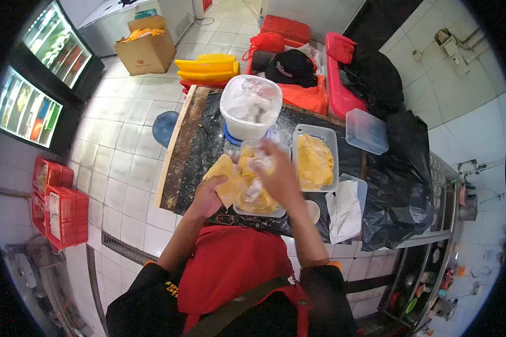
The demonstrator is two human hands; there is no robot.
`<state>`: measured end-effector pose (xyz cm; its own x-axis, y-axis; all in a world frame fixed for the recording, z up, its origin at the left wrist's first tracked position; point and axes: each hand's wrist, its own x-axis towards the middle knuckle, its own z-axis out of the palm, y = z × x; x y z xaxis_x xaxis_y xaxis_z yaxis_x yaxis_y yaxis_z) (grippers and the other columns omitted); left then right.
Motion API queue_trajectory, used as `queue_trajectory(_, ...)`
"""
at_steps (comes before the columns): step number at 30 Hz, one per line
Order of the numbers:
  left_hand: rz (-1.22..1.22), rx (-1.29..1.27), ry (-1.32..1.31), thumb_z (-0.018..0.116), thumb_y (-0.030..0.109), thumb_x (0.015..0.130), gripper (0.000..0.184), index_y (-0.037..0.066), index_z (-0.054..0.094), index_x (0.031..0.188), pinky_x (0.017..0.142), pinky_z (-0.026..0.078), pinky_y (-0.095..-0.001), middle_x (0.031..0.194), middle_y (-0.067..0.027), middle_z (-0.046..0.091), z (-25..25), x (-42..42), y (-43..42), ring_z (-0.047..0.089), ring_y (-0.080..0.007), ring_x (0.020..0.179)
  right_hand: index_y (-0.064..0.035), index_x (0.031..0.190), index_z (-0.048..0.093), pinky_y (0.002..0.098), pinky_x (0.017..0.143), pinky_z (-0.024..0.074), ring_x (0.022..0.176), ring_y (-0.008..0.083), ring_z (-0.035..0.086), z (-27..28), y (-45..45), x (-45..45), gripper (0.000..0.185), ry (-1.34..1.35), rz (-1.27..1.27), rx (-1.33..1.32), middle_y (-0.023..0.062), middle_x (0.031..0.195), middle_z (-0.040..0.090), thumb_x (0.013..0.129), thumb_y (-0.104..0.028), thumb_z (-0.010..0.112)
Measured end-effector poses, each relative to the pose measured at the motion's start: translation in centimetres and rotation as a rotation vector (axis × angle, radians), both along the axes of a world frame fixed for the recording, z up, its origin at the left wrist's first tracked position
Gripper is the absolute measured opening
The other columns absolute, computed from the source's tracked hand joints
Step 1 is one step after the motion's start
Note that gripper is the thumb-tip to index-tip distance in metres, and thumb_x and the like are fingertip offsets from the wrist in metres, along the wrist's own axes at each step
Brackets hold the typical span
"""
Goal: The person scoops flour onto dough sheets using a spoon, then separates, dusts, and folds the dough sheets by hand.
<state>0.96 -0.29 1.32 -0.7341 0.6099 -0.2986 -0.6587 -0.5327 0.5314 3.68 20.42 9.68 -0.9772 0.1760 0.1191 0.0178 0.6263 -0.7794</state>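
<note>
My left hand (209, 196) grips the edge of a yellow dough sheet (222, 177), which hangs floppy over the side of a plastic tub (264, 214). More yellow dough (250, 199) dusted with white powder sits in that tub. Above it, my right hand (278, 173) is smeared by motion, so its fingers do not show clearly; white powder lies just beneath. Behind the tub stands a white bucket (244, 130) of white powder with something like a scoop in it. At the right, another clear container (335, 168) holds a stack of yellow dough sheets (314, 160).
Black plastic covers the powder-strewn table (188, 151). On its right are a lidded clear box (366, 132), a white cloth (344, 210) and a small white cup (313, 211). Red crates (66, 216) stand left; a cardboard box (146, 53) and yellow crates (208, 68) sit beyond.
</note>
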Motion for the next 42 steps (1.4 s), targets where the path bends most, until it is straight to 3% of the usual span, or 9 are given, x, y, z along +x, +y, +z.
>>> queue_trajectory(5,-0.010,-0.041,-0.039,0.052,0.016,0.099,0.043,0.003,0.045,0.140,0.104,0.047,-0.0428,0.133,-0.0131,0.056,-1.2,0.5,1.6,0.057,-0.0271,0.122,-0.0095,0.123,0.055,0.0409,0.088,0.0525,0.099,0.0298,0.067,-4.0,-1.4,2.1,0.042,-0.093,0.088,-0.251,0.0145,0.105,0.069,0.084,-0.015,0.070)
queue_trajectory(6,-0.041,-0.087,-0.029,0.053,0.020,0.100,0.042,0.003,0.046,0.138,0.103,0.048,-0.0419,0.132,-0.0127,0.057,-1.5,0.6,1.5,0.058,-0.0265,0.121,-0.0070,0.124,0.059,0.0352,0.085,0.0535,0.097,0.0234,0.070,-4.1,-0.5,2.4,0.041,-0.074,0.119,-0.259,0.0133,0.100,0.072,0.085,-0.012,0.070)
queue_trajectory(10,-0.002,-0.216,-0.010,0.047,0.034,0.103,0.046,0.004,0.045,0.138,0.105,0.046,-0.0454,0.130,-0.0146,0.058,-3.0,0.8,0.8,0.058,-0.0291,0.120,-0.0085,0.120,0.060,0.0423,0.085,0.0532,0.095,0.0309,0.067,-9.4,9.4,2.9,0.039,0.015,-0.222,0.119,0.0167,0.104,0.068,0.083,-0.019,0.071)
queue_trajectory(12,0.008,-0.136,-0.048,0.047,0.033,0.103,0.045,0.003,0.045,0.138,0.105,0.046,-0.0453,0.131,-0.0142,0.057,-2.7,0.5,-0.1,0.057,-0.0283,0.122,-0.0075,0.117,0.061,0.0461,0.085,0.0524,0.094,0.0344,0.066,-12.0,15.0,4.0,0.036,0.071,-0.381,0.594,0.0183,0.105,0.067,0.084,-0.022,0.069)
queue_trajectory(15,0.028,-0.061,-0.042,0.045,0.033,0.105,0.046,0.004,0.043,0.140,0.106,0.045,-0.0464,0.134,-0.0141,0.056,-2.4,-0.4,-1.0,0.055,-0.0286,0.125,-0.0055,0.121,0.061,0.0449,0.095,0.0465,0.108,0.0379,0.059,-13.5,17.5,5.8,0.039,-0.157,-0.318,0.499,0.0186,0.116,0.065,0.084,-0.016,0.067)
queue_trajectory(25,0.092,-0.089,-0.094,0.044,0.031,0.105,0.042,0.007,0.045,0.139,0.106,0.046,-0.0454,0.135,-0.0136,0.056,-2.8,-0.2,-1.4,0.055,-0.0285,0.125,-0.0055,0.122,0.057,0.0468,0.091,0.0478,0.105,0.0385,0.058,-14.5,17.0,5.8,0.043,0.053,-0.311,0.478,0.0194,0.112,0.062,0.082,-0.014,0.070)
queue_trajectory(27,0.090,-0.087,-0.089,0.044,0.031,0.105,0.042,0.007,0.045,0.139,0.106,0.045,-0.0455,0.135,-0.0136,0.055,-2.9,-0.2,-1.4,0.055,-0.0284,0.125,-0.0058,0.123,0.057,0.0463,0.091,0.0479,0.106,0.0387,0.058,-14.6,16.6,5.9,0.044,0.019,-0.376,0.505,0.0200,0.114,0.061,0.082,-0.015,0.070)
queue_trajectory(29,0.078,-0.095,-0.024,0.038,0.031,0.106,0.047,0.011,0.034,0.148,0.110,0.040,-0.0490,0.145,-0.0177,0.046,-3.2,-0.2,-1.5,0.047,-0.0339,0.133,-0.0062,0.123,0.056,0.0459,0.092,0.0480,0.106,0.0389,0.058,-14.3,16.4,5.8,0.045,-0.013,-0.440,0.531,0.0205,0.115,0.060,0.082,-0.015,0.071)
queue_trajectory(42,0.059,-0.078,0.027,0.037,0.034,0.106,0.050,0.012,0.030,0.150,0.109,0.041,-0.0491,0.150,-0.0180,0.041,-2.0,-0.4,-1.6,0.046,-0.0351,0.133,-0.0054,0.119,0.058,0.0452,0.090,0.0473,0.103,0.0358,0.061,-13.4,17.3,4.8,0.044,-0.052,-0.319,0.407,0.0166,0.111,0.064,0.079,-0.015,0.073)
